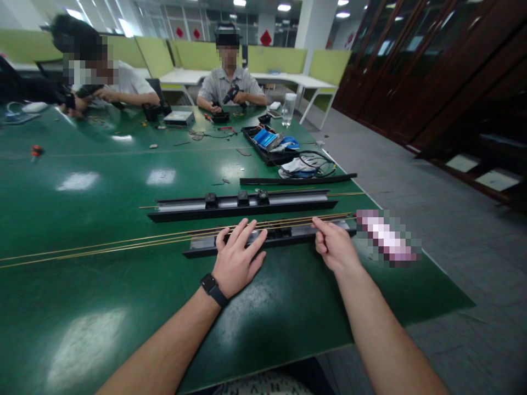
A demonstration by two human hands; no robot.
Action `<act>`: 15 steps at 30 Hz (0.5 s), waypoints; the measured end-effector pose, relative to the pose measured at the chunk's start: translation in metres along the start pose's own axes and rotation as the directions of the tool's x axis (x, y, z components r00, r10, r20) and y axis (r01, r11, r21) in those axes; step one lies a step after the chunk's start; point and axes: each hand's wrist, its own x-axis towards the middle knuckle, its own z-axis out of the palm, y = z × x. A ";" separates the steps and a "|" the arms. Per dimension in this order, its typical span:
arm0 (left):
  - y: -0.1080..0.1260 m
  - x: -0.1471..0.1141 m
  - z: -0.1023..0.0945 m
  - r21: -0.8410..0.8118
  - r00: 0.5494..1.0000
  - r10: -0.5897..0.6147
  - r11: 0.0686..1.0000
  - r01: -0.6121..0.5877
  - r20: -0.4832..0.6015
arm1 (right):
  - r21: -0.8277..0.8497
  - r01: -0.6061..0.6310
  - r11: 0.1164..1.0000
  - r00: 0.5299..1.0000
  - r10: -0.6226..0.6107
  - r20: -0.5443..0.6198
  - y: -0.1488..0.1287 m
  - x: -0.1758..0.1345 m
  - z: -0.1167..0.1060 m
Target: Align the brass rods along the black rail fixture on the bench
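Thin brass-coloured rods [135,241] run lengthwise across a black and silver metal rail [302,233] in front of me and stretch far out to the left. My left hand [236,258], with a dark watch on the wrist, lies palm down over the rods and rail, its fingers spread. At the rail's right part, my right hand [335,241] is closed, with its index fingertip at the rods; the exact grip is partly hidden. Behind lies a second rail [284,204] with three black blocks on it, a thin rod showing past each end.
A narrow black strip [298,180] lies beyond the rails. Behind it are white gloves [302,164], a black cable and a black tray [275,159]. A blurred pink object [387,236] sits right. Two people handle tools across the green table [102,192].
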 end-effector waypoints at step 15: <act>0.000 0.000 -0.002 -0.010 1.000 0.000 1.000 0.000 -0.005 | 0.005 -0.025 1.000 1.000 0.025 0.010 -0.004 -0.001 -0.001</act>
